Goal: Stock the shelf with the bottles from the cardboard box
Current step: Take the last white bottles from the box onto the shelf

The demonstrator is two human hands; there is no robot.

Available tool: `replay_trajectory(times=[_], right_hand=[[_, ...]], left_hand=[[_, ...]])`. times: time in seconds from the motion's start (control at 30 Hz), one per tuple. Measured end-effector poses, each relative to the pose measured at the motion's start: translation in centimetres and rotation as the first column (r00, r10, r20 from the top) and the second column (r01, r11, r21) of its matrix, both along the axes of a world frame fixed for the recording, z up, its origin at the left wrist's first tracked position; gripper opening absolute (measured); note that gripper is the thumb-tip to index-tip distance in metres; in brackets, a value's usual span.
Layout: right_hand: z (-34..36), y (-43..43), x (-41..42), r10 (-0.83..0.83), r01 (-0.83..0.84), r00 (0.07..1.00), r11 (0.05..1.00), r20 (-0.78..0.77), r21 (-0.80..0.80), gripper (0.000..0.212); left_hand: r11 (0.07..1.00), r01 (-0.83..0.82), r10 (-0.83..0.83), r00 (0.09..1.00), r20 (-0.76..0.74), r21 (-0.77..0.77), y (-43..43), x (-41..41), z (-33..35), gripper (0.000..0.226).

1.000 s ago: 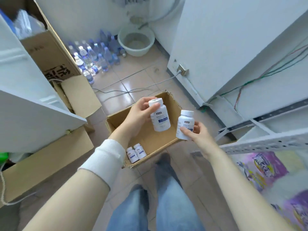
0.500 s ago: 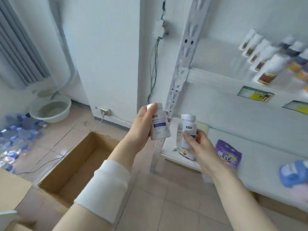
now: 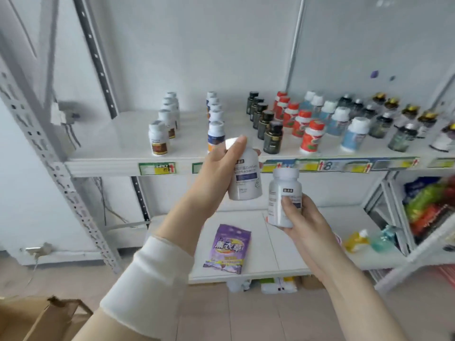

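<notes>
Left hand (image 3: pixel 216 173) is reaching up and forward, with the fingers and thumb wrapping a white bottle (image 3: pixel 246 178) and the thumb lying by its cap. A white cuff (image 3: pixel 147 286) is covering that forearm. Right hand (image 3: pixel 302 217) is sitting lower and to the right, gripping a second white bottle (image 3: pixel 283 193) from below, thumb pressing across the label.

Both are hanging in the air just in front of the shelf (image 3: pixel 110 153), not touching it. The shelf is carrying front-to-back rows: brown-label bottles (image 3: pixel 158 141), dark bottles (image 3: pixel 272 137), red bottles (image 3: pixel 311 136) and pale blue bottles (image 3: pixel 354 135). Price tags (image 3: pixel 157 168) are running along its edge. A purple packet (image 3: pixel 229 247) is lying flat on the lower shelf (image 3: pixel 270 262). The cardboard box (image 3: pixel 37 318) corner is showing bottom left.

The held bottles are looking alike: white, white caps, dark-blue label band, the text blurred.
</notes>
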State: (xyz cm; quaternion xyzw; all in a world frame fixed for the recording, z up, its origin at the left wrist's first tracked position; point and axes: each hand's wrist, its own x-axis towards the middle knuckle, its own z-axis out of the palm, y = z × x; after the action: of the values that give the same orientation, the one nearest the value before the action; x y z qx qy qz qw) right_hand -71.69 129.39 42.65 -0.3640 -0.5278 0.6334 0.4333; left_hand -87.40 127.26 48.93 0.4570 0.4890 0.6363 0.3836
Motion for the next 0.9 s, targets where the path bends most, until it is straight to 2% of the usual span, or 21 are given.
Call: replay_trajectory(times=[0.07,0.13,0.27,0.43,0.53,0.6,0.67,0.8,0.9], right_hand=[[0.7,2.2,3.4,-0.047,0.047,0.999,0.999,-0.019,-0.001,0.038],[1.1,4.6,6.4,-0.107,0.107,0.994,0.994,0.001,0.013,0.02],[1.6,9.2,11.4,-0.139,0.139,0.99,0.99,0.003,0.034,0.031],[3.0,15.3,16.2,-0.226,0.227,0.974,0.972,-0.02,0.065,0.072],[3.8,18.9,18.9,-0.246,0.248,0.969,0.967,-0.032,0.054,0.048],[4.2,21.4,21.1,-0.273,0.273,0.962,0.961,-0.012,0.05,0.041],[4.3,23.7,23.4,-0.293,0.293,0.956,0.955,-0.015,0.046,0.043],[4.7,28.1,28.9,-0.338,0.338,0.941,0.94,-0.012,0.046,0.047],[5.2,31.9,33.8,-0.342,0.341,0.939,0.938,0.014,0.059,0.05]], left_hand=[[0.999,0.051,-0.051,0.998,-0.021,0.01,2.9,3.2,0.9,0.027],[0.995,0.1,-0.1,0.995,-0.029,0.01,5.6,6.0,1.7,0.027],[0.984,0.177,-0.177,0.981,-0.085,-0.01,11.3,10.5,3.3,0.027],[0.97,0.238,-0.232,0.967,-0.103,0.056,19.1,15.5,5.4,0.037],[0.961,0.272,-0.264,0.955,-0.133,0.042,23.6,18.4,6.0,0.055],[0.948,0.316,-0.307,0.94,-0.146,0.036,26.3,20.1,6.1,0.038],[0.934,0.355,-0.346,0.926,-0.154,0.037,29.0,22.3,5.9,0.028],[0.921,0.388,-0.374,0.902,-0.216,0.022,33.9,27.5,5.7,0.048],[0.909,0.416,-0.399,0.887,-0.23,0.024,38.0,32.3,5.8,0.039]])
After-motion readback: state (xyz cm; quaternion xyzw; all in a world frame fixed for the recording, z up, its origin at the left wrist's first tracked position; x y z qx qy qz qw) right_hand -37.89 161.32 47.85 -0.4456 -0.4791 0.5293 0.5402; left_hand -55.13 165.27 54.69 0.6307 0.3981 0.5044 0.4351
